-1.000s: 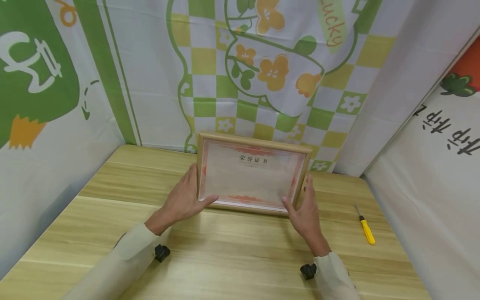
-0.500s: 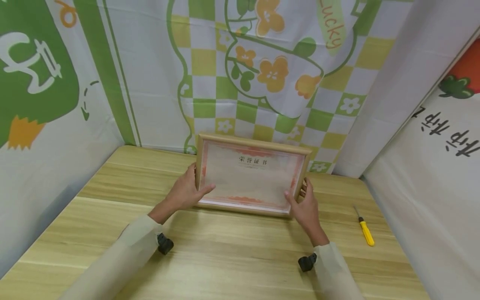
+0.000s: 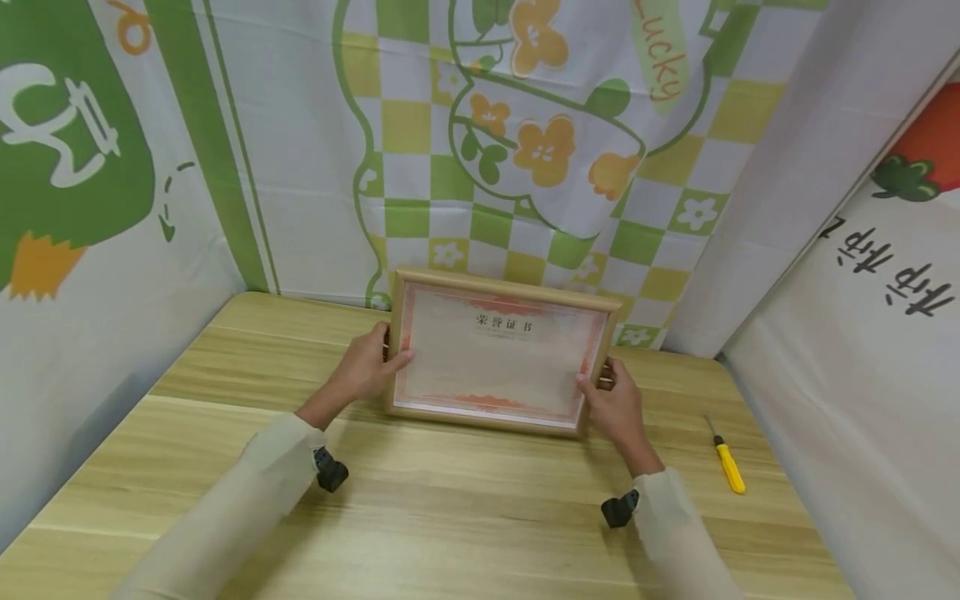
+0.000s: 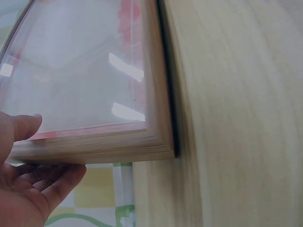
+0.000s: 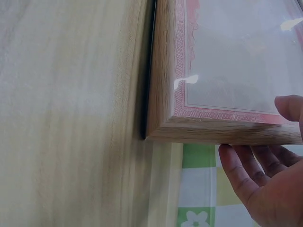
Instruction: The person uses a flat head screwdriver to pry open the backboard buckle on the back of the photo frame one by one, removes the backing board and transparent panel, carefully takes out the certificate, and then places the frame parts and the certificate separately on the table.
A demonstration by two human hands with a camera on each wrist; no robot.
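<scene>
A wooden picture frame (image 3: pixel 495 362) holding a certificate with a red border stands tilted back on the table, close to the patterned cloth. My left hand (image 3: pixel 365 364) grips its left side, the thumb over the front edge. In the left wrist view, that hand's fingers (image 4: pixel 64 184) lie along the outer side of the frame and partly behind it. My right hand (image 3: pixel 617 406) holds the opposite side the same way, thumb in front. The right wrist view shows its fingers (image 5: pixel 236 177) bent against the frame's outer side. The back of the frame is hidden.
On the wooden table (image 3: pixel 450 517), a screwdriver (image 3: pixel 729 462) with a yellow handle lies right of the right hand. A green-and-white checked cloth (image 3: pixel 408 179) hangs behind the frame. Printed white cloths stand at the left and right table edges.
Both hands have slid up along the frame's sides, and their fingers have curled round the edges. The left thumb has moved back toward the left edge. The frame has hardly shifted.
</scene>
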